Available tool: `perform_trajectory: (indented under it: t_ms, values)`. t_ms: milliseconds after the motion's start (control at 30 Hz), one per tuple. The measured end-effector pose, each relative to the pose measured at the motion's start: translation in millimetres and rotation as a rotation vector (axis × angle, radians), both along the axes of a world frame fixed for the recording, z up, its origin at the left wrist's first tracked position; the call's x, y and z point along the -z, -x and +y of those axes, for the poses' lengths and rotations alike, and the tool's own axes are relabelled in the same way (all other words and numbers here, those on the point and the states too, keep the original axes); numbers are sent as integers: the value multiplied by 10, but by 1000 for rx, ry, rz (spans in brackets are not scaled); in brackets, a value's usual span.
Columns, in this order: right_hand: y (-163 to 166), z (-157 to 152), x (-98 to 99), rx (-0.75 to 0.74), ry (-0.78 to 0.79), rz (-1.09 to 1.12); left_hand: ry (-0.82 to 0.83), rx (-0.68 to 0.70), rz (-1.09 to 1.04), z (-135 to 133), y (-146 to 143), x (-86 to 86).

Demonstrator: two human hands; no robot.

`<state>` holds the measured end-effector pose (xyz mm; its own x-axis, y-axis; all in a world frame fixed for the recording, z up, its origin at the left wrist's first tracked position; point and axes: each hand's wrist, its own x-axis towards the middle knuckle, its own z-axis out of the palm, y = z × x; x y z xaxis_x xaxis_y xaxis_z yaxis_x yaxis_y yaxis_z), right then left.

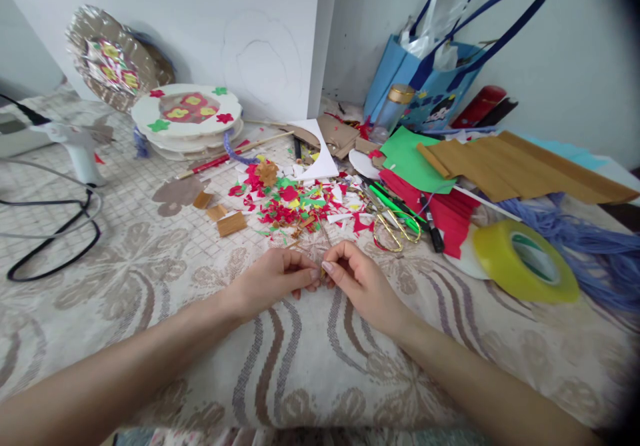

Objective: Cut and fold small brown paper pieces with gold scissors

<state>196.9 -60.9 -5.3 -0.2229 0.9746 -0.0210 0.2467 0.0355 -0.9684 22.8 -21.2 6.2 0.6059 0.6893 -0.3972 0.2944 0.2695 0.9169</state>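
My left hand (277,278) and my right hand (356,279) meet at the middle of the patterned tablecloth (310,359), fingertips pinched together on a tiny brownish piece that I cannot make out. Just beyond them lies a heap of red, green, yellow and white paper scraps (300,203). Gold-handled scissors (395,227) rest right of the heap, close to my right hand.
A yellow tape roll (525,261) lies at the right, with brown crepe paper (520,166), green and red sheets and a blue bag (425,86) behind. Decorated paper plates (187,116) stand at the back left. A glue gun (70,143) and its black cable (55,239) occupy the left.
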Motion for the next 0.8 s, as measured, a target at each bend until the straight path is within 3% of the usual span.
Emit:
perform_trajectory:
  t_ms: [800]
  values:
    - [21,-13,-6,14,-30,-72,-14,1,7,-3,-8,2]
